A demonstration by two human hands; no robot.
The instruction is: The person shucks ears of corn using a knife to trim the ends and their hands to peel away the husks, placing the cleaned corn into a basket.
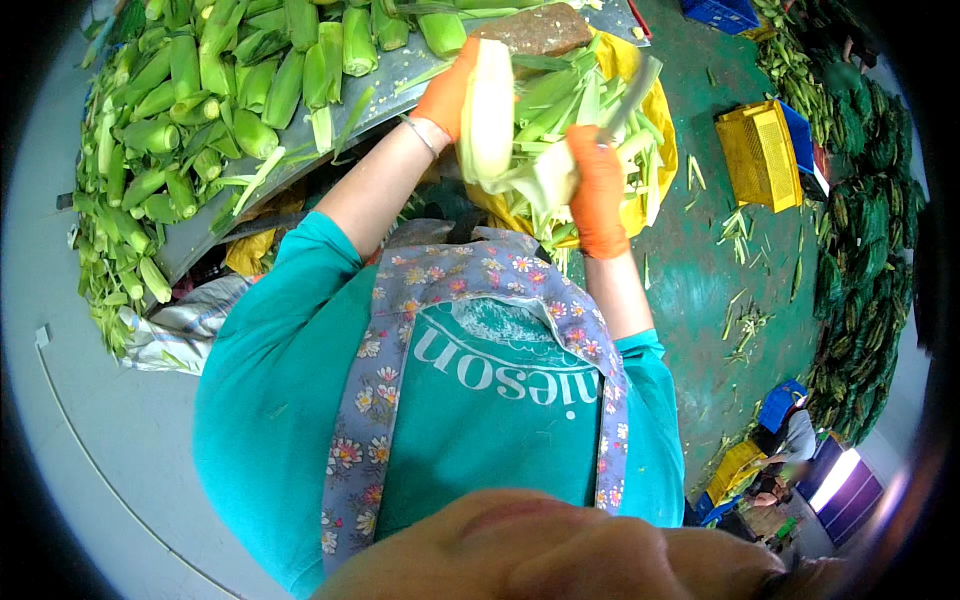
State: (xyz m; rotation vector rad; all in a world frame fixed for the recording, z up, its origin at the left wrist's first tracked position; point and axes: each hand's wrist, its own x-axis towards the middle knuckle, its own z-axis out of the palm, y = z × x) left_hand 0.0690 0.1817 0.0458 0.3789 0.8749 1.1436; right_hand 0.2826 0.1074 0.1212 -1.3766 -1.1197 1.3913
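My left hand (448, 99), in an orange glove, is closed around a pale, mostly peeled ear of corn (487, 112) held upright. My right hand (598, 196), gloved in orange too, grips a knife (634, 99) whose blade points up and away, slightly blurred. A strip of pale husk (551, 178) stretches between the ear's lower end and my right fingers. Beneath both hands, a yellow bag (664, 169) holds a heap of cut green husks (551, 97). A brown block (534, 30) lies beyond the ear, at the table's edge.
Unpeeled green corn (180, 127) is piled on the metal table (375, 105) at left. Yellow crates (759, 154) and husk scraps (742, 225) are on the green floor (697, 300) at right. Filled green net sacks (862, 247) line the far side. A person (796, 439) works lower right.
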